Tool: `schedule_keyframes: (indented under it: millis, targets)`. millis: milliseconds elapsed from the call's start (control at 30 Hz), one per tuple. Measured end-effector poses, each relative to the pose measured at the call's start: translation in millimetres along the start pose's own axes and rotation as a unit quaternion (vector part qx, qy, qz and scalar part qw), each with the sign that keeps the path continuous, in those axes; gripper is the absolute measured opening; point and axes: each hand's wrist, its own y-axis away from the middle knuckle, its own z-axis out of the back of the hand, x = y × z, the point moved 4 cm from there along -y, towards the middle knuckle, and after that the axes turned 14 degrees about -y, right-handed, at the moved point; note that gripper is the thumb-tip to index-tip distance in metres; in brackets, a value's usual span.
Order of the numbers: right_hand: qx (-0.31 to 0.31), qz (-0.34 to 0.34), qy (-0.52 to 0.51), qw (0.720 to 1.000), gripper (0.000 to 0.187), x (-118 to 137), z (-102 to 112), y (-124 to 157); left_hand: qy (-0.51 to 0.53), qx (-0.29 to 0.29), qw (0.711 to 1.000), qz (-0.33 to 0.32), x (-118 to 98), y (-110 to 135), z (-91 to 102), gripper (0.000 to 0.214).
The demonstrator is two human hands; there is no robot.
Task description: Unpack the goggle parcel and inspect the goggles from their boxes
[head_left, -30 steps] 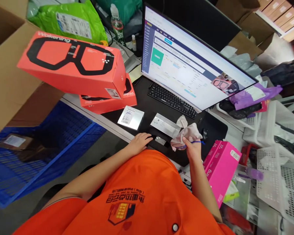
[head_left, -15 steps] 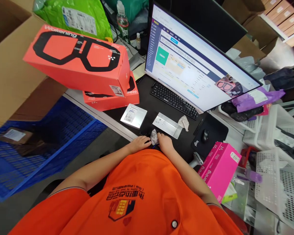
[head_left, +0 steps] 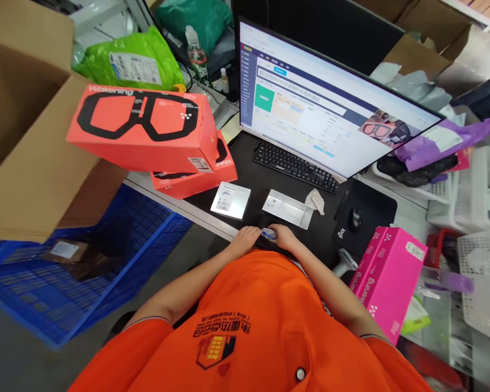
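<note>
My left hand (head_left: 246,240) and my right hand (head_left: 285,237) are close together at the desk's front edge, against my orange shirt. Both hands have curled fingers around a small greyish piece with a blue strip (head_left: 268,234); its kind is too small to tell, and the fingers partly hide it. Just beyond my left hand lies a flat silver box part (head_left: 239,200) with a printed label. In front of my right hand is an open, shallow silver tray (head_left: 302,219). A crumpled white tissue (head_left: 315,200) lies against the tray's right end.
Two coral boxes (head_left: 147,155) are stacked at the left, beside an open carton (head_left: 36,201) above a blue crate (head_left: 118,283). A keyboard (head_left: 294,167) sits beneath the monitor (head_left: 294,98). At the right are a mouse (head_left: 355,219) and pink boxes (head_left: 396,283).
The view has shifted, so the desk items appear further right and lower. The crumpled white piece between my hands no longer shows; a greyish piece with blue is visible there.
</note>
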Motion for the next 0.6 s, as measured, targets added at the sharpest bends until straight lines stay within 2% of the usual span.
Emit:
schedule_keyframes:
  millis: [100, 300, 400, 500, 533, 600]
  targets:
    - [-0.032, -0.005, -0.060, 0.998, 0.038, -2, -1, 14, 0.021, 0.003, 1.000, -0.012, 3, 2, 1.4, 0.052]
    - [-0.064, -0.009, -0.091, 0.994, 0.057, -11, -8, 69, 0.096, 0.004, 0.995, -0.020, 11, -2, -7.6, 0.075]
    - [-0.095, -0.002, -0.085, 0.992, 0.048, -8, -1, 89, 0.135, 0.003, 0.991, -0.004, 15, -4, -10.5, 0.081]
    - [-0.148, 0.031, -0.031, 0.988, 0.042, 2, 11, 95, 0.174, 0.000, 0.985, 0.010, 17, -1, -9.4, 0.076]
    - [-0.152, 0.051, -0.005, 0.987, 0.048, 6, 12, 93, 0.187, -0.002, 0.982, 0.014, 18, 1, -8.8, 0.073]
    - [-0.142, 0.085, 0.044, 0.985, 0.073, 12, 10, 83, 0.212, -0.007, 0.977, 0.026, 19, 5, -9.0, 0.069]
